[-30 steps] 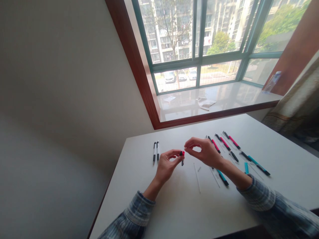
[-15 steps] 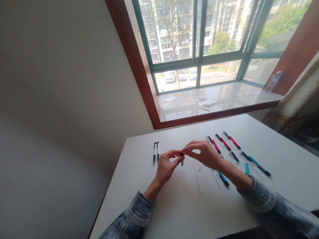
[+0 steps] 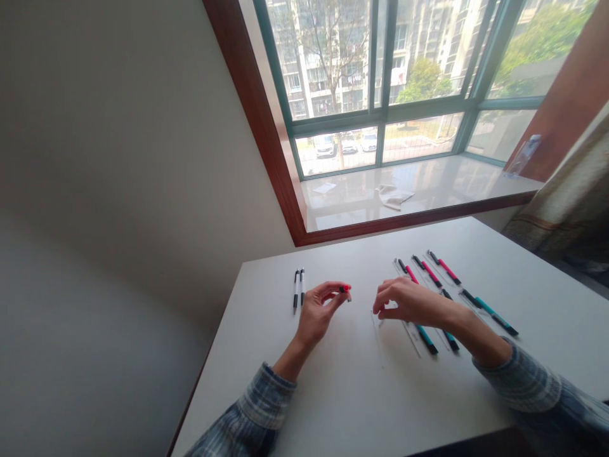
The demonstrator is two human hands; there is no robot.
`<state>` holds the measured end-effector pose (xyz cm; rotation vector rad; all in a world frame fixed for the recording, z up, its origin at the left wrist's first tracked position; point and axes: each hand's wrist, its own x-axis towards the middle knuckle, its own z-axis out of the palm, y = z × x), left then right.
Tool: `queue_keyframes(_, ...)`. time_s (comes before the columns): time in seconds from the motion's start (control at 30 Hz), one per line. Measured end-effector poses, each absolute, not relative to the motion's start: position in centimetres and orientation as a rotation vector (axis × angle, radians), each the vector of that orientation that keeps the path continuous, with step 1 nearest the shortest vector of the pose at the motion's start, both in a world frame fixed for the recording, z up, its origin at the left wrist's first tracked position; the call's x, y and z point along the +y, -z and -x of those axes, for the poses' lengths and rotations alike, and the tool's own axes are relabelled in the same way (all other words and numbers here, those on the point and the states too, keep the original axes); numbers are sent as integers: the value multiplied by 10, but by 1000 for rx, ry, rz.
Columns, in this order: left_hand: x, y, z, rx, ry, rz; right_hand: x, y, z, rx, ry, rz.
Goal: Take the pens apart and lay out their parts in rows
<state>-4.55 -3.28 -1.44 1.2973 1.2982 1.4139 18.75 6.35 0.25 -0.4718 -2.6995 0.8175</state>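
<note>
My left hand [image 3: 318,312] is closed in a pinch around a red and black pen barrel [image 3: 344,289], its red end pointing right. My right hand [image 3: 404,301] hovers low over the table, fingers curled downward and thumb slightly apart, with no object visible in it. Beneath its fingertips lie a thin white pen refill [image 3: 381,352] and a small spring [image 3: 380,323]. Beyond and beside the right hand are pink and black pen parts [image 3: 432,274] and teal and black ones [image 3: 497,316], with refills alongside. The right hand and forearm hide some of these parts.
Two white and black pens [image 3: 295,293] lie side by side left of my left hand. All this rests on a white table [image 3: 342,393] against a wall and window sill. On the sill are a crumpled cloth [image 3: 394,197] and a clear bottle [image 3: 522,156].
My right hand has left the pen barrel and moved right and down to the refill and spring. My left hand still holds the barrel, now turned with its red end to the right.
</note>
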Motion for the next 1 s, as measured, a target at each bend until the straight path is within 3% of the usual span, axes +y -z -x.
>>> queue_keyframes(0.33, -33, 17, 42, 1320, -1420, -1271, 56, 13, -194, -2792, -794, 529)
queue_keyframes(0.57, -34, 14, 43, 1353, -1373, -1336, 60, -17, -184, -2467, -821, 564)
queue_keyframes(0.7, -34, 12, 44, 1381, -1353, -1378, 61, -30, -165, -2213, -937, 498)
queue_keyframes(1.0, -36, 11, 45, 1404, -1308, -1425, 57, -4, -144, -2005, -1222, 453)
